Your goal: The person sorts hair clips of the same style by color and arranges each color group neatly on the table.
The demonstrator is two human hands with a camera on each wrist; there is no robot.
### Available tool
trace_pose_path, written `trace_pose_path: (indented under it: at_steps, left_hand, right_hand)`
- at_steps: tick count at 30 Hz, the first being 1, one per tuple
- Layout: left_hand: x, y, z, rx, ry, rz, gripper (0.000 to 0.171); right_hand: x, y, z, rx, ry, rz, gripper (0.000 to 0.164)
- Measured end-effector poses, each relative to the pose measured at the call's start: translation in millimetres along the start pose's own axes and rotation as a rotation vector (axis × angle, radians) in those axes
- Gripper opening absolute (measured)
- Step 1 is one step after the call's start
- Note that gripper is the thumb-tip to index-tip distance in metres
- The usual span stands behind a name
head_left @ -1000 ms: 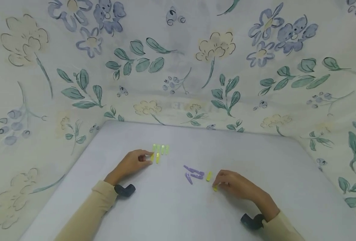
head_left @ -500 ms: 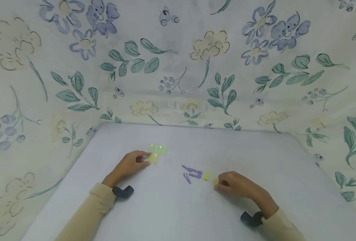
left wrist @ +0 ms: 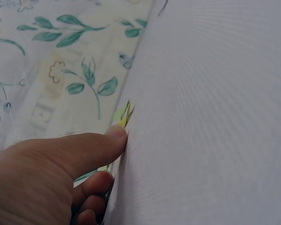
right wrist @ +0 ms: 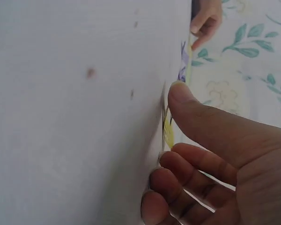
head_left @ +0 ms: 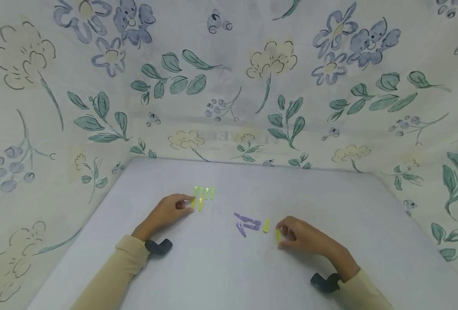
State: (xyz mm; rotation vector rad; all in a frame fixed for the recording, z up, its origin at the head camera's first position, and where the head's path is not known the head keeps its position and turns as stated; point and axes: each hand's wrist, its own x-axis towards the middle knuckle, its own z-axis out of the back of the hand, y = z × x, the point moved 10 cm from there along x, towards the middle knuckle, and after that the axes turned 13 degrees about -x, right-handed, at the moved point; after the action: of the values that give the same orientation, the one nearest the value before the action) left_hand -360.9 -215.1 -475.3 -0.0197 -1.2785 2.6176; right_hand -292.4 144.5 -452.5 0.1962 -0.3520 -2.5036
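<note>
At the left of the white table, my left hand holds a yellow snap hair clip between thumb and fingertip. Close beside it lies a second yellow hair clip, below a row of several light green hair clips. In the left wrist view the thumb covers much of the held clip. On the right, my right hand spans another yellow hair clip lengthwise, thumb at one end and finger at the other. Its right wrist view shows that clip close to the tabletop, behind the thumb.
Several purple hair clips lie loosely together in the middle of the table. A loose yellow hair clip lies between them and my right hand. A flowered cloth rises behind the table and along its sides.
My right hand's fingers have shifted round its yellow hair clip, which was mostly hidden and now shows lengthwise between thumb and finger. The left hand keeps its place; the head view has shifted slightly.
</note>
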Motion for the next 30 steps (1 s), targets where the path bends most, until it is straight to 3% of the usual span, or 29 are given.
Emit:
trace_pose_path:
  at_steps: [16,30]
  left_hand:
    - [2.3,5.0,-0.9,-0.033,0.005,0.001,0.045]
    - [0.7,3.5,-0.7,-0.02,0.007,0.018,0.04]
  right_hand:
    - [-2.7,3.7,0.8,0.001,-0.072,0.087,0.035]
    - [-1.2,2.2,-1.6,-0.012,-0.048,0.028,0.035]
